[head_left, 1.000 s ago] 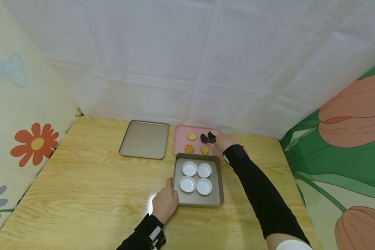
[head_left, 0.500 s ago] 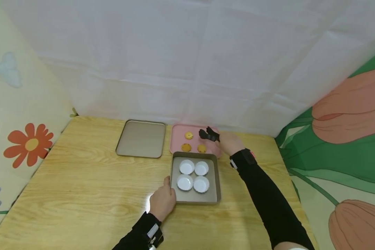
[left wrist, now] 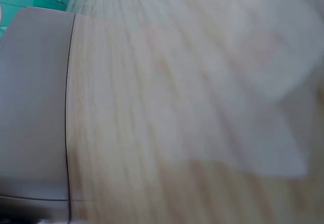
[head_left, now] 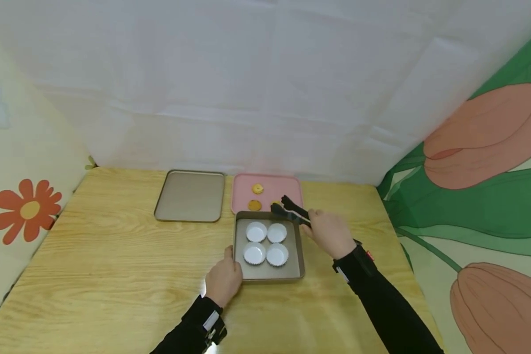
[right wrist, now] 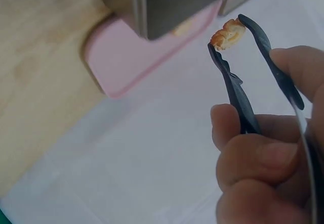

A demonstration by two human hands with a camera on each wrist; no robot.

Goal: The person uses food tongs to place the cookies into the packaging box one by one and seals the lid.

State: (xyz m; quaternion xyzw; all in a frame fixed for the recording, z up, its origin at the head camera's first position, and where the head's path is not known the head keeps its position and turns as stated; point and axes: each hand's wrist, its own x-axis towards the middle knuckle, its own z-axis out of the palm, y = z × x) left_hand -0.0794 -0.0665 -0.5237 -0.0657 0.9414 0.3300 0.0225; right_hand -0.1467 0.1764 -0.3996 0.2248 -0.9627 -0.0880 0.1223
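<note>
The fingers of the right hand [head_left: 331,235] are clamped round the black tongs [right wrist: 238,95], the digit at the right edge of the right wrist view pressing one arm, the others bent about the other arm. The tong tips pinch a golden cookie [right wrist: 228,35], shown in the upper right of that view. In the head view the tips lie right of centre, across the pan's top edge and the pink tray's lower part; the pinched cookie is hard to make out there.

The left hand [head_left: 223,281], below centre, touches the pan [head_left: 272,273] at its lower left side, one digit pointing up along the outside wall; I cannot tell how the other fingers are bent. In the pan sit four white cups [head_left: 254,253] in two rows of two.

Just above the pan lies the pink tray [head_left: 272,184] with three more cookies [head_left: 254,205], the right one partly behind the tongs. Left of it, apart, lies a grey tray [head_left: 189,196]. All rest on the wooden table [head_left: 115,255]. White cloth [head_left: 194,93] fills the top of the frame; flowered panels [head_left: 473,147] stand at both sides.
</note>
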